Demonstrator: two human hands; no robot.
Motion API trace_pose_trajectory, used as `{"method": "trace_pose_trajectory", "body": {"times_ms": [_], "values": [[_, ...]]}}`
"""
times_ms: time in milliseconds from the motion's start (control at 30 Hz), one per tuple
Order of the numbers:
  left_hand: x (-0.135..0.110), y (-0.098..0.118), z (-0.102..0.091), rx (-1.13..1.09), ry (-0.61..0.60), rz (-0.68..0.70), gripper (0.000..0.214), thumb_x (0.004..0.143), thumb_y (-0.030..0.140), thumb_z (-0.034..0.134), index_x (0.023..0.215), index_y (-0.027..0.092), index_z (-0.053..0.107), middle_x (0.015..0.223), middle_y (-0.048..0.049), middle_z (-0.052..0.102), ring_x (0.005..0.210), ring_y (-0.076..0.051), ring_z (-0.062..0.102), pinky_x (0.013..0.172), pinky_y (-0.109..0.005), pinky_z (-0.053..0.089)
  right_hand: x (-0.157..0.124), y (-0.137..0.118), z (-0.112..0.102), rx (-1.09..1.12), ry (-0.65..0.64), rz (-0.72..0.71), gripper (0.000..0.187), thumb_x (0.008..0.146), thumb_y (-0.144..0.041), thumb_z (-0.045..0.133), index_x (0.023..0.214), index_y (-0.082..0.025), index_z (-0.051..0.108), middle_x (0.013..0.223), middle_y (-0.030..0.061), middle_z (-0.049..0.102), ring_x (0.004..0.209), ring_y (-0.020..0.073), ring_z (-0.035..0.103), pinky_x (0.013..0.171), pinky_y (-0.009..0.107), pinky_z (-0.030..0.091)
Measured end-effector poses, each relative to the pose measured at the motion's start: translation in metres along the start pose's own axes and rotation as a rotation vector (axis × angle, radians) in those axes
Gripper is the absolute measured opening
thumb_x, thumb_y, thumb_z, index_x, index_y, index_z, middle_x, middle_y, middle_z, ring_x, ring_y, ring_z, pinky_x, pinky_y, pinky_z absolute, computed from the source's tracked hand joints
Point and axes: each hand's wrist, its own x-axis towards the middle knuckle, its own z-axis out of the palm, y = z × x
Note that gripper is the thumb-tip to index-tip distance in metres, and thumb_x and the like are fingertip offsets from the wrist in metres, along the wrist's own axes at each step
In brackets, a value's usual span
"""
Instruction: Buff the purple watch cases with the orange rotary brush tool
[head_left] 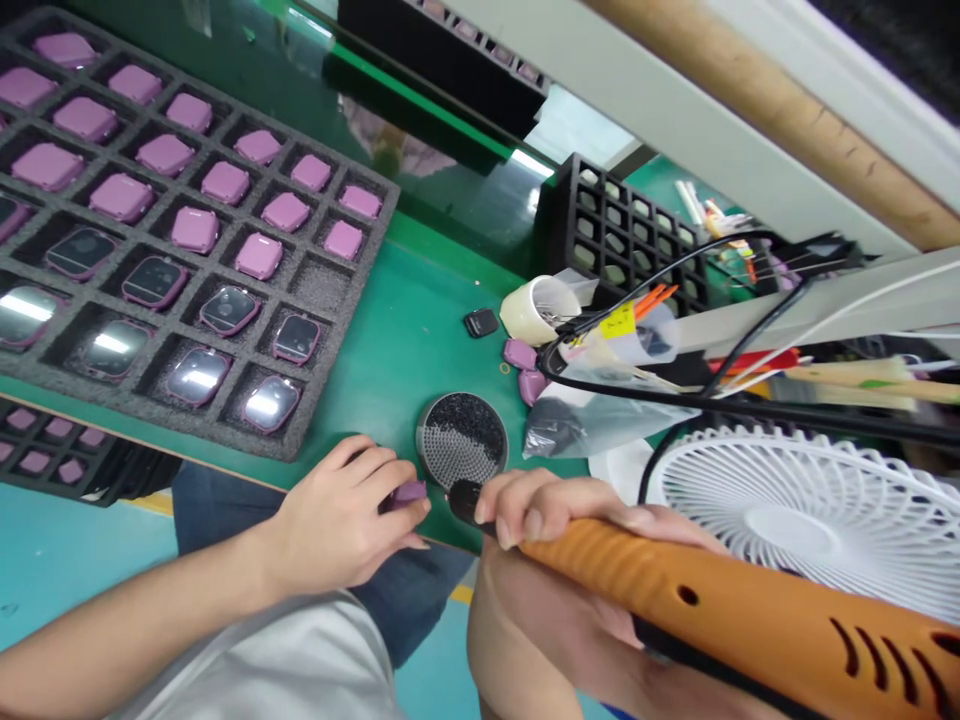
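My left hand [341,515] is closed around a purple watch case [407,493] by the table's front edge; most of the case is hidden by the fingers. My right hand [551,505] grips an orange electric screwdriver [720,590] near its black front end, which points left toward the watch case. Just beyond both hands sits a round dish [462,440] with a dotted grid surface, partly covered by tiny black pieces that look like screws. To the left lies a grey foam tray [319,285] of purple watch cases, some back up and some with dark screens up.
A white fan [795,525] stands at the right, with black cables [630,395] running above it. Beyond the dish are a cream cup [536,305], loose purple cases [525,370], a small black watch-like piece [481,322] and a clear bag [592,420]. Black trays [559,220] stand behind.
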Motion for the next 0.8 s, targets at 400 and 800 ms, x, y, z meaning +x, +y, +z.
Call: {"method": "trace_pose_trajectory", "body": {"times_ms": [400,800], "values": [[0.001,0.0,0.0,-0.001,0.004,-0.005,0.024,0.107,0.041,0.072,0.122,0.023,0.076,0.122,-0.0097,0.074,0.112,-0.028,0.066,0.103,-0.049,0.049,-0.004,0.01,0.003,0.031,-0.041,0.0,0.067,0.101,-0.088,0.034,0.119,-0.033,0.068,0.08,-0.0004,0.063,0.062,0.0203,0.057,0.057,0.041,0.052],[0.001,0.001,-0.005,-0.048,-0.061,-0.018,0.02,0.108,0.036,0.07,0.12,0.022,0.074,0.126,-0.011,0.072,0.118,-0.03,0.064,0.107,-0.052,0.046,-0.009,0.014,0.008,0.039,-0.089,-0.042,0.069,0.104,-0.084,0.03,0.123,-0.031,0.07,0.082,0.0006,0.066,0.064,0.0199,0.059,0.058,0.041,0.054]]}}
